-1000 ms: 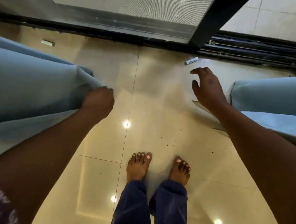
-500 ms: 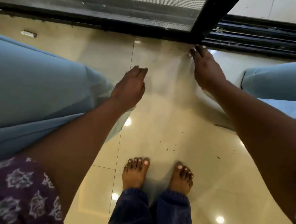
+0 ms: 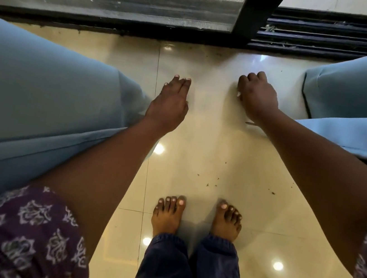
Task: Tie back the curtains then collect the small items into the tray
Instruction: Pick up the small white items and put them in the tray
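I stood on a glossy cream tiled floor [image 3: 198, 160] before a black-framed sliding door [image 3: 258, 12], ceiling lights reflected below.

There were two blue curtains, one [image 3: 41, 94] left of the left hand [image 3: 169, 105], one [image 3: 355, 98] right of the right hand [image 3: 257, 97]; two bare feet [image 3: 167, 217].

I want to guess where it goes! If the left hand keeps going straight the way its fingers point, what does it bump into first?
Probably nothing soon. The left hand points up the bare floor toward the dark door track, the first thing in that line. Depth is hard to judge here.
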